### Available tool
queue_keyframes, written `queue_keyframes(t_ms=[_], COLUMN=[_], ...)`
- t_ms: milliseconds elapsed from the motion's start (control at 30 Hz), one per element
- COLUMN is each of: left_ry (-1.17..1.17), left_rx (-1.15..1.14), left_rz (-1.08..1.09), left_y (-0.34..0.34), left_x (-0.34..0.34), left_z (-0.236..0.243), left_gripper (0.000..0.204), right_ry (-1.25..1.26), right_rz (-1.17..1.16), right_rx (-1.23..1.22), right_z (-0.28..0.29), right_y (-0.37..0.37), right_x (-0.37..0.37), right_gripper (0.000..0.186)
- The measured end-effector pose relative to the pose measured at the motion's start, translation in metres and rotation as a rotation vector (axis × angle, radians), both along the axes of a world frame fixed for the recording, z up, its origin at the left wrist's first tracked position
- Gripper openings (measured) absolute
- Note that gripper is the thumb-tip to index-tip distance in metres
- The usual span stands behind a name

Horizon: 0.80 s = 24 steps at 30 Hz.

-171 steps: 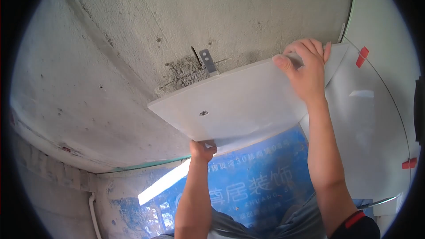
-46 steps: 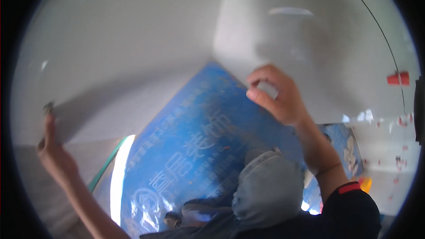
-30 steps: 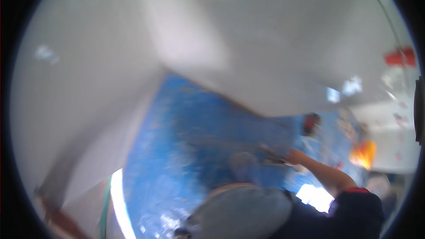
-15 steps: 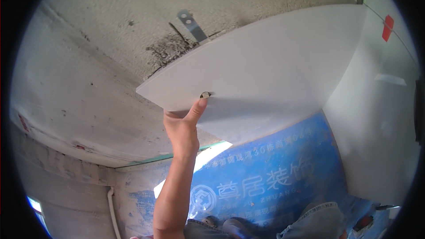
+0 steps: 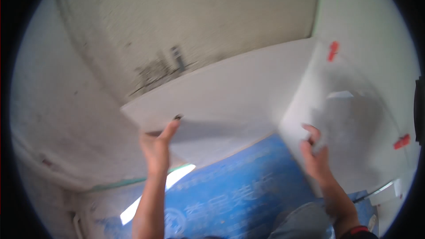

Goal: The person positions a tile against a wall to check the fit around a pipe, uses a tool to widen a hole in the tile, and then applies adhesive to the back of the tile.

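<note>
A large white wall tile [image 5: 230,102] stands against the bare wall, a small dark hole [image 5: 178,117] near its left end. My left hand [image 5: 155,148] is closed on the tile's lower left edge. Its thumb lies on the front face just below the hole, and its fingers are hidden behind. Blurred by motion, my right hand [image 5: 316,161] is raised in front of the white tiled wall [image 5: 292,124] on the right. Its fingers are loosely bent, thumb and forefinger apart, with nothing visible between them.
A metal bracket [image 5: 178,58] sticks up behind the tile's top edge, beside a rough patch of wall. Red clips [image 5: 333,51] sit along a joint in the right wall. Blue printed sheeting [image 5: 230,194] covers the floor. A white pipe [image 5: 77,225] stands at lower left.
My right hand has come into view at the right. The view has swung rightward, so the tile and my left hand appear further left and lower. My left hand keeps its grip.
</note>
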<state>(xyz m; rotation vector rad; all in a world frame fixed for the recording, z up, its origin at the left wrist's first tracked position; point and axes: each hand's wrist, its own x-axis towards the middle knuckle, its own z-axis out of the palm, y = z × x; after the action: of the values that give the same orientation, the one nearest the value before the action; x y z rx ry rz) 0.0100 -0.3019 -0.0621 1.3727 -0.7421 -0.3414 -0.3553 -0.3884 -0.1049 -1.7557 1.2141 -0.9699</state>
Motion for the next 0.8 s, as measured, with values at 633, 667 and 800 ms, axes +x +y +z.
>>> queue_keyframes(t_ms=[633,667,800], left_ry=[0.056,0.061,0.06], left_rx=[-0.199,-0.203,-0.205], left_rz=[-0.058,-0.047,-0.03], left_y=[-0.002,0.0,0.001], left_x=[0.01,0.01,0.008], left_z=[-0.01,-0.008,-0.004], left_gripper=[0.04,0.04,0.042], right_ry=[0.414,0.371,0.302], right_rz=[0.176,0.165,0.133], right_rx=[-0.429,-0.498,-0.381], right_z=[0.151,0.147,0.151], right_y=[-0.142,-0.143,-0.15], right_x=[0.095,0.095,0.094], right_gripper=[0.057,0.054,0.046])
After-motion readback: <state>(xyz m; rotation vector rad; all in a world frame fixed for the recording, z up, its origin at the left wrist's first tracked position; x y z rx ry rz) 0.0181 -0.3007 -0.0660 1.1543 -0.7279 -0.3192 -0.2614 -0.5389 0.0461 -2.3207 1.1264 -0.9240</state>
